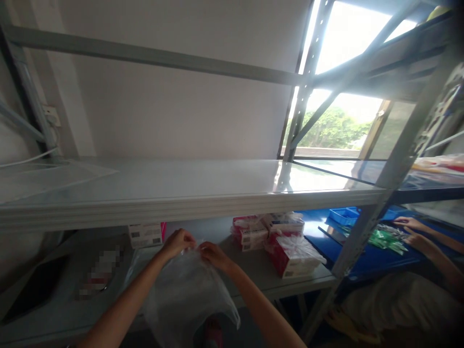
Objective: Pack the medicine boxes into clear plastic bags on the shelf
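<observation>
A clear plastic bag hangs from both my hands over the front edge of the lower shelf. My left hand pinches its top edge with the fingertips. Close beside it, my right hand grips the same edge, fingers curled in. The bag spreads downward between my forearms and looks see-through, with nothing visible inside. Behind my left hand stands a white and pink box. To the right of my hands are several red and white boxes wrapped in clear plastic, the nearest wrapped box close to the shelf's end.
An upper shelf board crosses above my hands, with a metal upright at right. A dark flat object lies on the left. Another person's hands work at a blue table among green-wrapped items.
</observation>
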A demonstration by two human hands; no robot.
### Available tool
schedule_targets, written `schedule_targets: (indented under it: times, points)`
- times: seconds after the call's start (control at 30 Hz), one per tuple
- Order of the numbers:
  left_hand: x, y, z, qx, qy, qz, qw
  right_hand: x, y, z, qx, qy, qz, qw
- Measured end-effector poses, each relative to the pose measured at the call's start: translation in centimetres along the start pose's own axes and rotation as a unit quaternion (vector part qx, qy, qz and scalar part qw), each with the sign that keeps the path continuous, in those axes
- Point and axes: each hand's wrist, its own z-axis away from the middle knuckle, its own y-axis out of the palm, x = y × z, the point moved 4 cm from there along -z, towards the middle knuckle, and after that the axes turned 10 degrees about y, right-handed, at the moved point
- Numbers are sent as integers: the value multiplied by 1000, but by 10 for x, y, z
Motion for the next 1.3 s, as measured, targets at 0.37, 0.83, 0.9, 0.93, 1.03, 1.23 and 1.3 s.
schedule_targets:
  times: [0.37, 0.83, 0.9, 0.93, 1.03, 1.23, 1.3]
  points:
    - [25, -52, 22, -116, -57, 131, 983, -28, -18, 67, 86, 13, -21, 996]
    - [45, -74, 37, -162, -27, 96, 982, -48, -55, 94, -45, 41, 31, 998]
    - [45, -73, 38, -159, -30, 94, 982, -56, -60, 91, -49, 49, 34, 997]
    - [45, -73, 38, -159, -29, 94, 982, -60, -63, 88, -52, 52, 36, 997]
    - [48, -71, 40, -179, -37, 97, 978, -66, -73, 76, -75, 44, 37, 996]
    - [67, -61, 48, -218, -117, 125, 961, -38, -98, 25, -158, 18, 49, 986]
    - [75, -56, 56, -228, -163, 112, 953, -23, -105, 5, -187, 16, 83, 979]
